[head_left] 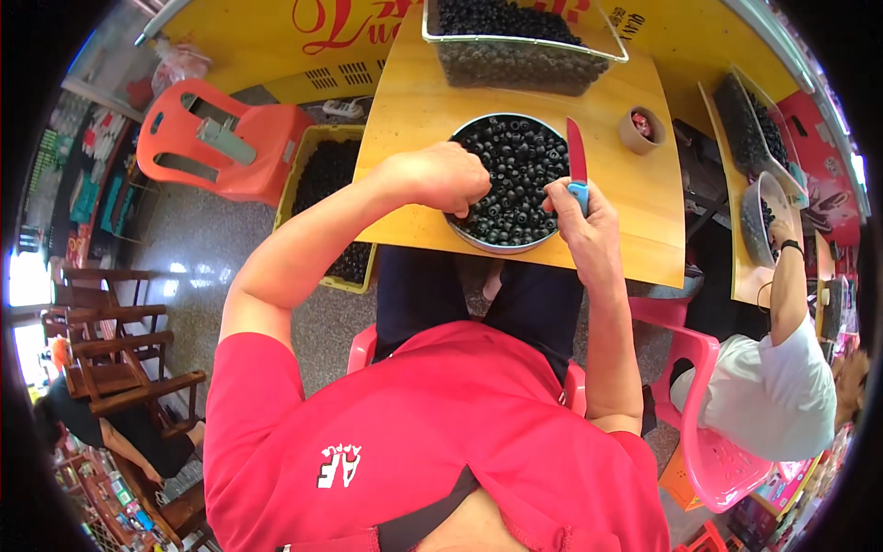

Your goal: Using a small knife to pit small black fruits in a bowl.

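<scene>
A round bowl full of small, shiny, dark round pieces stands at the table's near edge. Some of the pieces show a paler spot; I cannot tell their kind. My left hand is over the bowl's left side, fingers curled downward and closed at the dark pieces. Whatever its fingertips hold is hidden. At the bowl's right rim, my right hand grips a knife by its blue handle, the red blade pointing up and away from me.
On the wooden table stand a clear bin of dark pieces and a small cup. A yellow crate and orange chair are at left. At right, another person reaches into a bowl.
</scene>
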The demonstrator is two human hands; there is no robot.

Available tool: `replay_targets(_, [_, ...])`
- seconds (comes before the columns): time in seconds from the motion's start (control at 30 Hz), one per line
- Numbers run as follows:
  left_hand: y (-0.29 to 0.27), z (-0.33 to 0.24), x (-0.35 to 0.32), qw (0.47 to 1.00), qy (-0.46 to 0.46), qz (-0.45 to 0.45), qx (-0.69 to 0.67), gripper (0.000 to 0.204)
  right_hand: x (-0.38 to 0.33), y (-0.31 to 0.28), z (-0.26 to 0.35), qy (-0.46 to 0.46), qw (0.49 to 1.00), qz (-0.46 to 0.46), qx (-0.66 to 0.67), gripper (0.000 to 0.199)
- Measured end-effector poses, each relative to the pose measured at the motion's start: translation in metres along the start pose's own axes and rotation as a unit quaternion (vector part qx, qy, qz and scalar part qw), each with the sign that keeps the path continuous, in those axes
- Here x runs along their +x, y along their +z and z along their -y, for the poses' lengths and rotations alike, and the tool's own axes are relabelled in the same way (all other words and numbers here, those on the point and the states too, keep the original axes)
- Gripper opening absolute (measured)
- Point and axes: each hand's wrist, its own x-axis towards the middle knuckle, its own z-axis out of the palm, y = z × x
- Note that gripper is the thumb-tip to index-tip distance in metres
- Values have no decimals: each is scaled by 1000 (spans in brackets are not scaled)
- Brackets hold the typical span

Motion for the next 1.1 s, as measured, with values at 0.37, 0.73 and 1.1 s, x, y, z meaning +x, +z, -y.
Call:
replay_targets(0.37, [12, -10, -22, 767, 57, -219, -600, 26, 0, 16, 13, -19, 999, 19, 34, 15])
replay_targets(0.73, [30, -48, -8, 653, 49, -393, -645, 28, -2, 32, 14, 36, 984, 20, 173, 14])
replay_targets(1.1, [41, -57, -1, 653, -2, -436, -619, 14, 0, 26, 14, 70, 978, 28, 193, 14])
